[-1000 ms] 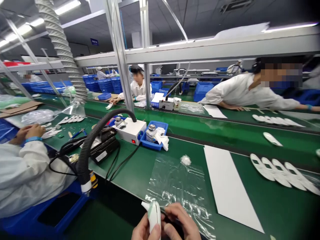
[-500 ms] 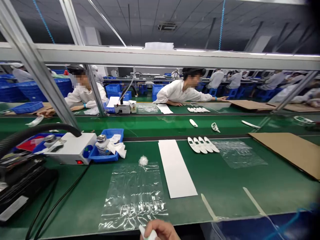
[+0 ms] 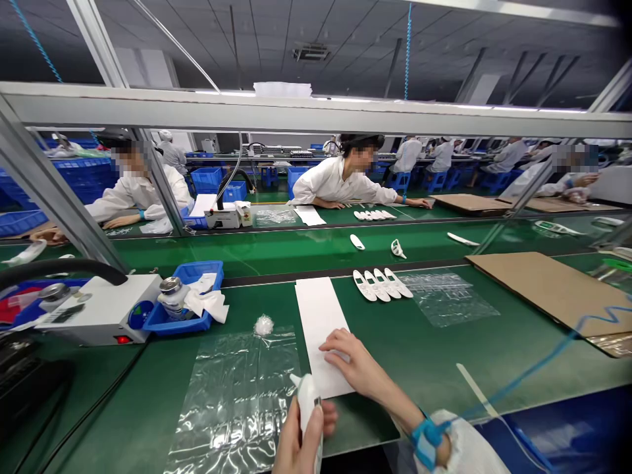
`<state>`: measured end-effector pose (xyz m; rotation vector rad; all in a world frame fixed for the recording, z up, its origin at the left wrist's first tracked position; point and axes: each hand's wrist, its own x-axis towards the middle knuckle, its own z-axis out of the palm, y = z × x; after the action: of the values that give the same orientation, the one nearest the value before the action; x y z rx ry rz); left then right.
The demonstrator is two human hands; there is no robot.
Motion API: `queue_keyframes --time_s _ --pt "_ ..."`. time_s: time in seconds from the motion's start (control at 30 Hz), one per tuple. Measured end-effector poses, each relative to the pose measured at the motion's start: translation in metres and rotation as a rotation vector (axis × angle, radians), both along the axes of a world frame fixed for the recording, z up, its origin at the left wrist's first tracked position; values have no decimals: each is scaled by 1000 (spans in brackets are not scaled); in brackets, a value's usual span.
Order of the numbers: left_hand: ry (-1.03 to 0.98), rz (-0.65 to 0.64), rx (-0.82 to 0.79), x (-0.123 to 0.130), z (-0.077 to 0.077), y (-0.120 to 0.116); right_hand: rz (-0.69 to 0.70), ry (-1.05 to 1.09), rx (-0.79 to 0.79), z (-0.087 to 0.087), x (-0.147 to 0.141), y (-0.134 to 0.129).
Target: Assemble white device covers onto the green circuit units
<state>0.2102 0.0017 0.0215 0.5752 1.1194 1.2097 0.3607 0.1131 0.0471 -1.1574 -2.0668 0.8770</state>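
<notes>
A white handheld device (image 3: 309,401) with a narrow pointed tip is upright in my left hand (image 3: 299,440), whose fingers wrap round it at the bottom centre. Over the white paper sheet (image 3: 320,329) is my right hand (image 3: 353,359), fingers spread and holding nothing; a blue band circles its wrist. To the left of the sheet, a clear plastic bag (image 3: 237,395) lies flat, with a small crumpled clear ball (image 3: 263,325) at its top edge. Several white oval shells (image 3: 382,286) stand in a row beyond the sheet, beside another clear bag (image 3: 449,299).
At left are a white box with a red switch (image 3: 106,309), a blue tray (image 3: 185,316) with a bottle and tissues, and black cables. Brown cardboard (image 3: 553,289) lies at right. Beyond the green belt (image 3: 247,253), people in white work. A metal frame spans above.
My left hand has risen further into view with the white device. My right hand has appeared over the paper. The view has shifted right, and the person opposite still reaches out an arm.
</notes>
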Motion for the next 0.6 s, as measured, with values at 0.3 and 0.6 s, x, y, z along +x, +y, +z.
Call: queue_keyframes --time_s 0.3,0.6 --pt "4 87 -49 9 -29 22 56 -92 -14 -16 -14 33" --pt "-36 127 -59 11 -33 22 21 -122 -69 -15 -13 22"
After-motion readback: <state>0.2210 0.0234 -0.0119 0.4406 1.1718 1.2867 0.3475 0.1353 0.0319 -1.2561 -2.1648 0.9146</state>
